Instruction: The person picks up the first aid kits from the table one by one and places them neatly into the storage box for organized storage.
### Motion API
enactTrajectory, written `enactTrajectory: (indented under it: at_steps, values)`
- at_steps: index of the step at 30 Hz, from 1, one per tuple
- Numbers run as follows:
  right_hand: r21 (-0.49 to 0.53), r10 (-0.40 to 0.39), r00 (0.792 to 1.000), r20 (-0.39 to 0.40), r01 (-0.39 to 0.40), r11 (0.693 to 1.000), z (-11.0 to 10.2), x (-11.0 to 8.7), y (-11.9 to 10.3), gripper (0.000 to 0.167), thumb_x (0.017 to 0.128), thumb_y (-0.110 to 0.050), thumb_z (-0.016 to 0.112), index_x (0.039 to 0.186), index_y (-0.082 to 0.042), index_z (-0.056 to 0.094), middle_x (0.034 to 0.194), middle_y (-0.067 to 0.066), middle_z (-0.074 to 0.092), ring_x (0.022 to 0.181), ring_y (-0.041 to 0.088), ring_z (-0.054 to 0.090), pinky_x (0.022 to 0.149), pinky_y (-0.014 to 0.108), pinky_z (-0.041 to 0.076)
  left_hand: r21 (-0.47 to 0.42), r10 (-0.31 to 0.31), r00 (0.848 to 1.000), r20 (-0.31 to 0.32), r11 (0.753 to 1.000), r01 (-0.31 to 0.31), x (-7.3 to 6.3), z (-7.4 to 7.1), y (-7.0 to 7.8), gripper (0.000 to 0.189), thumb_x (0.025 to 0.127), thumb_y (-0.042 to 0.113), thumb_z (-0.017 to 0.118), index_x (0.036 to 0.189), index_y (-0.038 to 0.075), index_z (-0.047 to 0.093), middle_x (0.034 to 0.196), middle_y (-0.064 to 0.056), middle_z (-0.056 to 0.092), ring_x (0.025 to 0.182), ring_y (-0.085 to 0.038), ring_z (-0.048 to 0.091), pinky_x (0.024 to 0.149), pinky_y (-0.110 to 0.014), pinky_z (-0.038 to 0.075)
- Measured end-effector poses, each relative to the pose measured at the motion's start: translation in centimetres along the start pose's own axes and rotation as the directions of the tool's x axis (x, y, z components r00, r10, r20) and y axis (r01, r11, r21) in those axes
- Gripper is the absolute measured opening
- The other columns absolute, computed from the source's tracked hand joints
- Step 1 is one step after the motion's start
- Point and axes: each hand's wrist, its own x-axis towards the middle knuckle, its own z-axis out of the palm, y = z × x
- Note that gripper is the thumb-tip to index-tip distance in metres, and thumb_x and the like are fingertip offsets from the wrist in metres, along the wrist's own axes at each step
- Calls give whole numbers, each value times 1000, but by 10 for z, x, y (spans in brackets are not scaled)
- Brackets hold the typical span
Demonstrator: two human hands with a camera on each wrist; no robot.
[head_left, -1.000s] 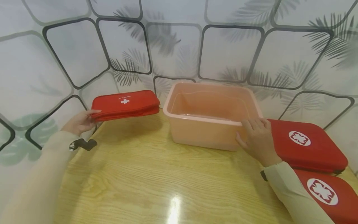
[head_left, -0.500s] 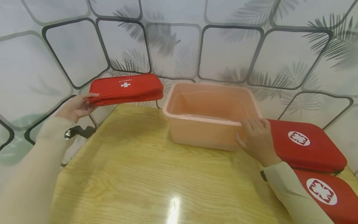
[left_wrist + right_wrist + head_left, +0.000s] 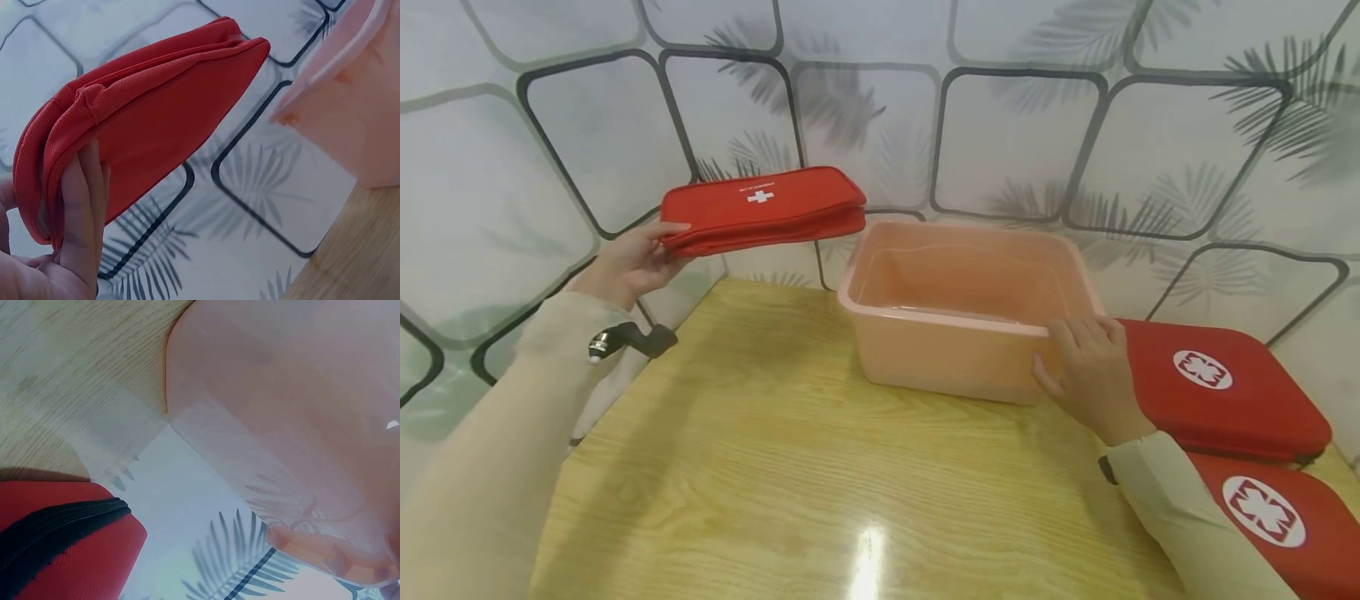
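My left hand pinches one end of a red first aid pouch marked with a white cross, thumb on top and fingers underneath. The pouch hangs in the air above the table's far left, its free end close to the left rim of a peach plastic tub. In the left wrist view the pouch shows a folded edge and a plain underside, with the fingers flat against it. My right hand grips the tub's front rim near its right corner, fingers over the edge and thumb outside.
Two red first aid cases with white round emblems lie at the right, a farther case and a nearer case partly under my right sleeve. The wooden table meets a patterned wall covering behind the tub.
My left hand has lifted the first aid pouch higher, then carried it rightward toward the tub. The right hand and the tub have stayed in place.
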Motion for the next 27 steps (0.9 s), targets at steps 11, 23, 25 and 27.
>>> enactTrajectory:
  at_steps: [11,23,25,27]
  values:
    - [9,-4,1000,6,4,1000,0,0,2,32,81,-28,46,89,2,52,77,18,55,77,38,54,78,54,37,57,9,999,-53,998,-6,0,45,-19,50,87,-7,56,122,25,37,83,-13,62,71,-25,68,68,-30,57]
    - [9,4,999,34,-5,1000,-1,0,1,35,82,-31,45,92,2,53,79,19,57,80,38,55,80,55,36,54,-7,1000,-14,998,7,9,91,-52,52,85,-11,57,125,16,40,85,-13,63,71,-25,69,67,-32,58]
    - [7,3,999,33,-3,1000,-1,0,1,35,82,-31,45,92,2,53,78,19,56,79,38,54,80,55,36,85,-9,1000,-8,996,9,10,98,-57,48,85,-10,58,123,14,42,84,-13,63,70,-24,69,67,-30,57]
    - [-3,2,999,38,-2,1000,-2,0,1,35,82,-31,44,92,1,53,78,18,55,78,38,54,81,55,36,116,-6,1000,-1,993,6,12,105,-63,38,86,-8,56,117,11,44,81,-12,63,68,-22,69,65,-29,57]
